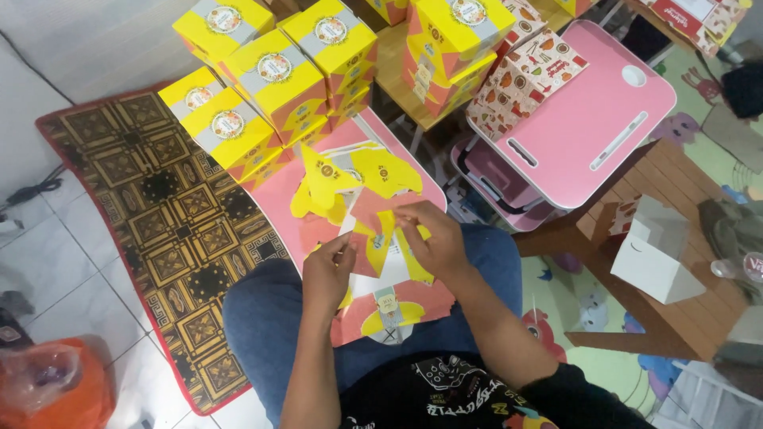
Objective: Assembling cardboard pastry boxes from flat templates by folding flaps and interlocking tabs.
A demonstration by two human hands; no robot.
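Observation:
Both hands hold a flat, unfolded yellow and pink cardboard box blank over my lap. My left hand pinches its left edge near a flap. My right hand grips the upper right part, fingers curled over a yellow flap. Under it, more flat blanks lie spread on a pink surface. One more printed blank rests on my blue-jeaned knees.
Several folded yellow boxes are stacked at the top left, more at the top centre. A pink child's desk stands to the right, a white box on a wooden table. Patterned rug at left; orange bag bottom left.

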